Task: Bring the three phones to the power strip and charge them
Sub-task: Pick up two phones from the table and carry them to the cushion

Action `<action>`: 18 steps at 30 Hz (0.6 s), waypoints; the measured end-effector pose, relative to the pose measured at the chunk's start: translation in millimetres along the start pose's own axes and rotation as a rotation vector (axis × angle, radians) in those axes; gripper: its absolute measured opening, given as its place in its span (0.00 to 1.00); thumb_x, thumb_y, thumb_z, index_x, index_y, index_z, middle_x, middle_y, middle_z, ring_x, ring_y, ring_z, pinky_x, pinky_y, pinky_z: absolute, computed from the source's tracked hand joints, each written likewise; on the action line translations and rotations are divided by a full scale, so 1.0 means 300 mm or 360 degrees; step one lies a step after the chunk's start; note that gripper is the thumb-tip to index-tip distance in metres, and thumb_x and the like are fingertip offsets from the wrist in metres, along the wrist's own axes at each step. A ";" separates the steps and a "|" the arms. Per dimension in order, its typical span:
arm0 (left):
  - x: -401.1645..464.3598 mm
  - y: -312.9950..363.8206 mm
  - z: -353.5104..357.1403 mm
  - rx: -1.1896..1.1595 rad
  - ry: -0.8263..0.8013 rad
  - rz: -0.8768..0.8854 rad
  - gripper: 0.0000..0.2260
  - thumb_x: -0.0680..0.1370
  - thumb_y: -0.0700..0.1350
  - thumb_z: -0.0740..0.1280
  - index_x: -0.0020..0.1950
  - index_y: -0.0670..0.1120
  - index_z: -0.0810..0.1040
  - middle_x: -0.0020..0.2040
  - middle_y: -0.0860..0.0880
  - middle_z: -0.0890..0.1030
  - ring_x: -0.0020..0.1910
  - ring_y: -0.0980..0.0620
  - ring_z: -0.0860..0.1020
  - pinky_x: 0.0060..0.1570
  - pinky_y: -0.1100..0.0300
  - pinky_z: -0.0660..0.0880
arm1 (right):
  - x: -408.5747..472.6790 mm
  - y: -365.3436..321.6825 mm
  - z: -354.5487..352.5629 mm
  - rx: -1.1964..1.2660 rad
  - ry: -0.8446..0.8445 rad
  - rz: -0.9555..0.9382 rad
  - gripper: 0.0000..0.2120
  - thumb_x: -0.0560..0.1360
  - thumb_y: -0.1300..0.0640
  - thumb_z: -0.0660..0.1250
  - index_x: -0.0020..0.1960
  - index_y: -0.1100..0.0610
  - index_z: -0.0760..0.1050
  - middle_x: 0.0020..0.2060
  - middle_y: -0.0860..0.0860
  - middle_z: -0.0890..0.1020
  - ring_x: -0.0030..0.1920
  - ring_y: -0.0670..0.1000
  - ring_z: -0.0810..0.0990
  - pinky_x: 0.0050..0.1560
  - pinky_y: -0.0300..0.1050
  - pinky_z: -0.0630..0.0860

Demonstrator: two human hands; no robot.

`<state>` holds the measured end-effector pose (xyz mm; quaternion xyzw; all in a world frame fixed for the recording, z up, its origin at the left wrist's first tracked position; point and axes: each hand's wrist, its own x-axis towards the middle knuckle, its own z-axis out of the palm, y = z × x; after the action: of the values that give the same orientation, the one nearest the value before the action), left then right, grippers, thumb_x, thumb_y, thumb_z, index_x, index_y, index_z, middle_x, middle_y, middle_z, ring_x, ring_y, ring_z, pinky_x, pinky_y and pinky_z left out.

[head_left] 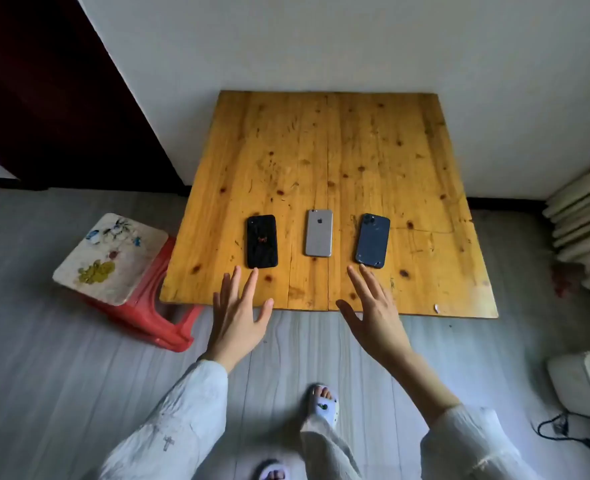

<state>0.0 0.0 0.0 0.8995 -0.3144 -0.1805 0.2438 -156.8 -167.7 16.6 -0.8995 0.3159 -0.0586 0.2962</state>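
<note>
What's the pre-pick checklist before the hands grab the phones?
1. Three phones on the table: black phone, silver phone, blue phone: ok.
2. Phones apart, back up, nothing on them: ok.
3. Left hand open, empty: ok.
4. Right hand open, empty: ok.
5. Power strip in view: not ok.
6. Floor cable a charger: cannot tell.

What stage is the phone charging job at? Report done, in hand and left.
Done: nothing. The black phone, the silver phone and the dark blue phone all lie face down in a row on the wooden table.
In hand: nothing held; the left hand and the right hand reach open toward the phones.
Left: pick up all three, carry them to a power strip, not in view, and plug them in.
</note>
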 end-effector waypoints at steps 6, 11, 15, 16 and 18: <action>0.284 -0.052 0.111 0.0254 -0.0281 -0.0122 0.29 0.78 0.53 0.56 0.74 0.55 0.45 0.77 0.47 0.39 0.75 0.44 0.39 0.72 0.42 0.42 | 0.264 0.107 0.087 -0.0262 -0.0360 0.0016 0.29 0.78 0.45 0.55 0.75 0.49 0.48 0.76 0.52 0.50 0.76 0.53 0.45 0.74 0.55 0.48; 0.485 -0.131 0.193 0.0338 -0.0395 -0.0160 0.30 0.78 0.53 0.56 0.74 0.56 0.42 0.76 0.47 0.36 0.74 0.44 0.36 0.72 0.41 0.42 | 0.489 0.138 0.224 -0.0422 -0.0584 -0.0002 0.29 0.79 0.45 0.53 0.75 0.49 0.47 0.77 0.52 0.47 0.76 0.53 0.42 0.74 0.56 0.44; 0.595 -0.176 0.262 0.0299 -0.0450 -0.0112 0.30 0.79 0.52 0.56 0.74 0.55 0.40 0.75 0.48 0.34 0.73 0.46 0.33 0.72 0.43 0.41 | 0.615 0.156 0.325 -0.0501 -0.0603 -0.0007 0.30 0.79 0.45 0.51 0.75 0.51 0.41 0.76 0.51 0.43 0.76 0.52 0.40 0.73 0.57 0.40; 0.600 -0.191 0.274 0.0364 -0.0449 -0.0079 0.30 0.79 0.53 0.55 0.74 0.54 0.41 0.76 0.47 0.35 0.74 0.45 0.33 0.73 0.43 0.42 | 0.629 0.159 0.344 -0.0524 -0.0633 0.0011 0.30 0.79 0.45 0.50 0.75 0.51 0.40 0.76 0.50 0.42 0.76 0.52 0.39 0.73 0.56 0.39; 0.588 -0.222 0.285 0.0518 -0.0375 0.0034 0.29 0.79 0.53 0.54 0.74 0.54 0.42 0.76 0.46 0.37 0.74 0.44 0.36 0.73 0.44 0.42 | 0.631 0.158 0.377 -0.0552 -0.0697 0.0060 0.31 0.79 0.45 0.49 0.75 0.52 0.39 0.76 0.50 0.40 0.75 0.52 0.38 0.73 0.57 0.39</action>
<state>121.1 -97.7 -136.8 0.8964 -0.3752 -0.2286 0.0585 1.3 -255.5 -118.2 -0.9220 0.2662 0.1976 0.2001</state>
